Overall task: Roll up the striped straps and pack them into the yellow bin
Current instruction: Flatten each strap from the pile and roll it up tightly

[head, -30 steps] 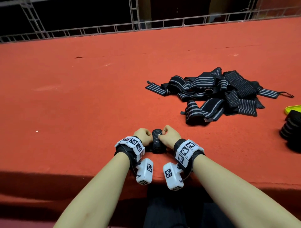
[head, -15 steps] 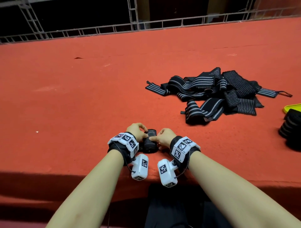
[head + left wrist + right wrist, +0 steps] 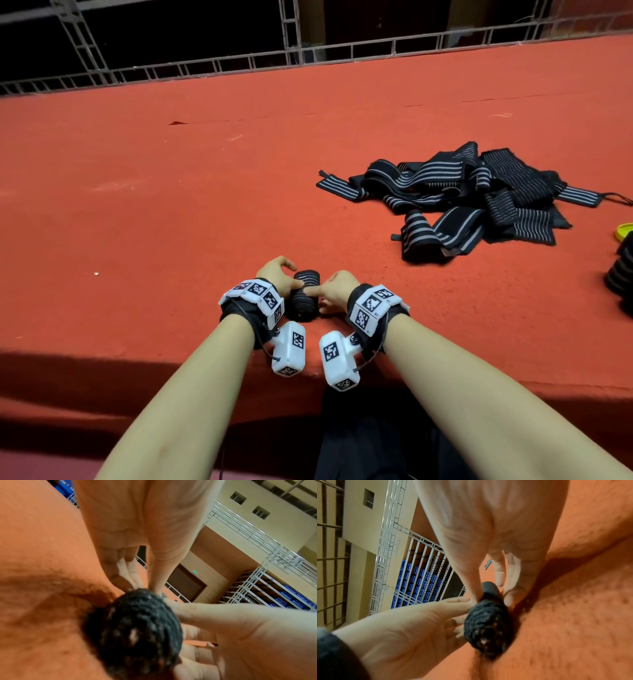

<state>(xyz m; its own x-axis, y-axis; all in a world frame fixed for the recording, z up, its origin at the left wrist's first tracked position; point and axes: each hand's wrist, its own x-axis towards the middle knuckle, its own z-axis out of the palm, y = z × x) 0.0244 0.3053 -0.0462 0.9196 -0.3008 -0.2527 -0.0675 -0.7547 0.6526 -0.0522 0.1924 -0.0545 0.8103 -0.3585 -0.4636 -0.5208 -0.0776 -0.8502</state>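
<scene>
A wide desk [image 3: 171, 212] covered in red-orange felt-like cloth fills most of the head view, its near edge falling into shadow just below the rolled strap [image 3: 305, 294]. Beyond the far edge of the desk runs a white metal lattice rail [image 3: 342, 51] against a dark background; the wrist views show cream walls, a dark door with a small green sign above it whose writing is too small to read, and white racks holding blue items. The rolled strap lies on the desk by its near edge, between the two hands. The left hand [image 3: 279, 279] curls its fingers over the roll's left side with the thumb pressing on it, and the right hand [image 3: 337, 291] pinches the roll from its right side with thumb and fingers. Farther back and to the right of the roll lies a loose pile of striped straps [image 3: 479, 198], black with grey stripes. At the right edge, beyond that pile, a sliver of the yellow bin [image 3: 624, 231] shows, with dark rolled straps [image 3: 621, 277] beside it. Both wrists carry white blocks printed with black-and-white square marker patterns [image 3: 371, 303].
</scene>
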